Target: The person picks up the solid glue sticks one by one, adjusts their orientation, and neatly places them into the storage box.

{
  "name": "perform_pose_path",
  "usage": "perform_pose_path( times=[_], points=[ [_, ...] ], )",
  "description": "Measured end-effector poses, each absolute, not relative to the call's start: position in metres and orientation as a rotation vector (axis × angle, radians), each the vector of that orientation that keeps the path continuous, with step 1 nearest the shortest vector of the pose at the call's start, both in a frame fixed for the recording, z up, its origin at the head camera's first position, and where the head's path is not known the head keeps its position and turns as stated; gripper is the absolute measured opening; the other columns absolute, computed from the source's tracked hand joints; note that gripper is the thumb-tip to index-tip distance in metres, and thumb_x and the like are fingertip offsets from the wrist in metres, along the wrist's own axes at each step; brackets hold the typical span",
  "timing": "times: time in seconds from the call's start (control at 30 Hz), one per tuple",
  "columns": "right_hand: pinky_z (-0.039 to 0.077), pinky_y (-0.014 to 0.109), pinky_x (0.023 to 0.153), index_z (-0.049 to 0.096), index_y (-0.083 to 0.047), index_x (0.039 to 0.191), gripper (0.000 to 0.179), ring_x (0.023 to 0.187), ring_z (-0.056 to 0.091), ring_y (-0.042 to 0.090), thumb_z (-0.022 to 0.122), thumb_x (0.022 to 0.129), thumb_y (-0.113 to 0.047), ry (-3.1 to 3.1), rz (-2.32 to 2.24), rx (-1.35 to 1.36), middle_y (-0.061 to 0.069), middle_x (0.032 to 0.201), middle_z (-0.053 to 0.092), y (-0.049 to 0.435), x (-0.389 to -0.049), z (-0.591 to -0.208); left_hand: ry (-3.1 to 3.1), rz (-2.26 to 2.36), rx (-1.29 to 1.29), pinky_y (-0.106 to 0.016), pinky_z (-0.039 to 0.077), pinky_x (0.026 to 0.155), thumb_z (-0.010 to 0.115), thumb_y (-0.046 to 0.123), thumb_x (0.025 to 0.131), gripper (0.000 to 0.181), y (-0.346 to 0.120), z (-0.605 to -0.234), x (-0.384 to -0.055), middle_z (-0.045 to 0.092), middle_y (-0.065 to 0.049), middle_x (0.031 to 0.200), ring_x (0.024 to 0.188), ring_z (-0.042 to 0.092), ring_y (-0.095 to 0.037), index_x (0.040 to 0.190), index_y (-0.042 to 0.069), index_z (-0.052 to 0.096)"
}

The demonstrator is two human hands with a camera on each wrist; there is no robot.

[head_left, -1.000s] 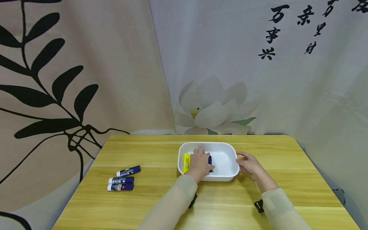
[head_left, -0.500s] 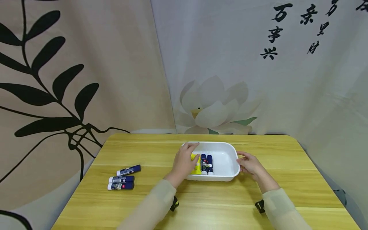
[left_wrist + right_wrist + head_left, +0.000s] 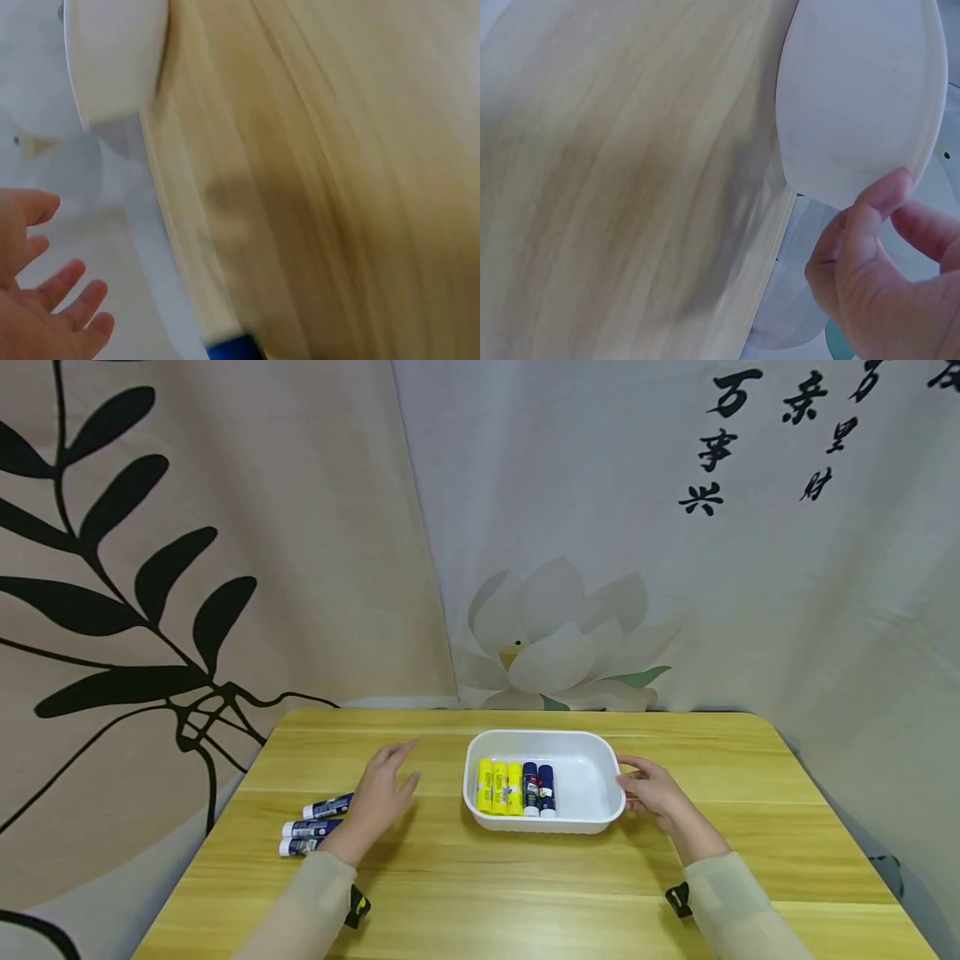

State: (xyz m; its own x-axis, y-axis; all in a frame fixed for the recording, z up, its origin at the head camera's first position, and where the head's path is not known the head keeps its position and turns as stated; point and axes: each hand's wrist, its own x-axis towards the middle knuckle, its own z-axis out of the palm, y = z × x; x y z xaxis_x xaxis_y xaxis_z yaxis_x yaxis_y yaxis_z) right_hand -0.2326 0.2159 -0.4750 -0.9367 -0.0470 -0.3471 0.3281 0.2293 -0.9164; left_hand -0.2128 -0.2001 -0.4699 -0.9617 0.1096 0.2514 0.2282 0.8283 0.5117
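In the head view a white plastic tray (image 3: 577, 827) sits on the table. Inside, at its left, stand in a row several glue sticks: yellow ones (image 3: 500, 787) and two navy ones (image 3: 547, 791) with white ends. My right hand (image 3: 651, 789) holds the tray's right end, thumb and fingers at the rim; the right wrist view shows the thumb on the rim (image 3: 922, 142). My left hand (image 3: 378, 797) is in the air left of the tray, fingers spread and holding nothing. It partly covers three navy glue sticks (image 3: 307, 829) lying on the table.
The wooden table (image 3: 570, 902) ends at a back edge near a hanging cloth (image 3: 337, 568) printed with leaves, a flower and characters. Wood surface extends between the tray and the loose glue sticks.
My left hand has come out of the tray and moved left toward the loose glue sticks. The row in the tray is now uncovered. The right hand stays on the tray.
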Motion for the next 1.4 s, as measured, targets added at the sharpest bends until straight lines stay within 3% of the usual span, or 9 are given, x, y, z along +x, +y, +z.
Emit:
perform_pose_path(
  times=[0.43, 0.63, 0.83, 0.9, 1.07, 1.23, 1.4],
  points=[
    [0.053, 0.026, 0.063, 0.037, -0.001, 0.142, 0.049, 0.075, 0.059, 0.015, 0.051, 0.095, -0.007, 2.196, -1.768, 0.257, 0.012, 0.101, 0.050, 0.215, -0.233, -0.475, -3.029, -0.620, -0.214, -0.060, 0.043, 0.090, 0.059, 0.019, 0.093, 0.061, -0.290, -0.486, -0.201, 0.045, -0.027, 0.133, 0.118, 0.044, -0.049, 0.147, 0.010, 0.033],
    [0.053, 0.027, 0.063, 0.037, -0.001, 0.141, 0.048, 0.073, 0.059, 0.014, 0.051, 0.096, -0.007, 2.204, -1.766, 0.248, 0.011, 0.100, 0.050, 0.216, -0.233, -0.475, -3.165, -0.654, -0.189, -0.046, 0.051, 0.076, 0.059, 0.011, 0.093, 0.053, -0.306, -0.479, -0.201, 0.049, -0.025, 0.127, 0.108, 0.055, -0.040, 0.142, 0.006, 0.041],
    [0.053, 0.027, 0.063, 0.037, -0.001, 0.142, 0.049, 0.075, 0.059, 0.016, 0.052, 0.096, -0.008, 2.207, -1.762, 0.252, 0.014, 0.102, 0.051, 0.217, -0.233, -0.476, -3.265, -0.787, -0.186, -0.031, 0.046, 0.057, 0.058, 0.003, 0.091, 0.050, -0.309, -0.475, -0.205, 0.049, -0.032, 0.125, 0.073, 0.059, -0.023, 0.139, -0.001, 0.044],
    [0.053, 0.027, 0.063, 0.037, -0.001, 0.142, 0.049, 0.076, 0.060, 0.016, 0.052, 0.095, -0.008, 2.207, -1.761, 0.251, 0.014, 0.103, 0.052, 0.217, -0.233, -0.477, -3.286, -0.784, -0.190, -0.032, 0.047, 0.060, 0.058, 0.001, 0.090, 0.051, -0.311, -0.477, -0.207, 0.050, -0.033, 0.125, 0.078, 0.060, -0.024, 0.138, -0.001, 0.044],
    [0.053, 0.025, 0.061, 0.038, -0.002, 0.142, 0.048, 0.075, 0.059, 0.016, 0.052, 0.096, -0.008, 2.206, -1.759, 0.255, 0.016, 0.104, 0.052, 0.216, -0.233, -0.478, -3.315, -0.722, -0.204, -0.035, 0.046, 0.068, 0.060, -0.001, 0.088, 0.054, -0.315, -0.479, -0.211, 0.053, -0.030, 0.123, 0.096, 0.059, -0.029, 0.139, 0.001, 0.044],
    [0.052, 0.025, 0.060, 0.038, -0.003, 0.142, 0.049, 0.074, 0.059, 0.015, 0.052, 0.096, -0.009, 2.202, -1.758, 0.258, 0.015, 0.104, 0.051, 0.215, -0.233, -0.477, -3.253, -0.573, -0.270, -0.040, 0.050, 0.071, 0.063, 0.003, 0.088, 0.060, -0.313, -0.476, -0.209, 0.059, -0.022, 0.116, 0.098, 0.060, -0.031, 0.143, 0.007, 0.041],
    [0.053, 0.028, 0.062, 0.037, -0.003, 0.142, 0.049, 0.072, 0.059, 0.014, 0.051, 0.096, -0.009, 2.205, -1.751, 0.264, 0.012, 0.101, 0.052, 0.216, -0.233, -0.477, -3.107, -0.413, -0.334, -0.033, 0.047, 0.060, 0.064, 0.010, 0.089, 0.064, -0.310, -0.474, -0.209, 0.060, -0.017, 0.110, 0.081, 0.061, -0.022, 0.146, 0.016, 0.036]
  ],
)
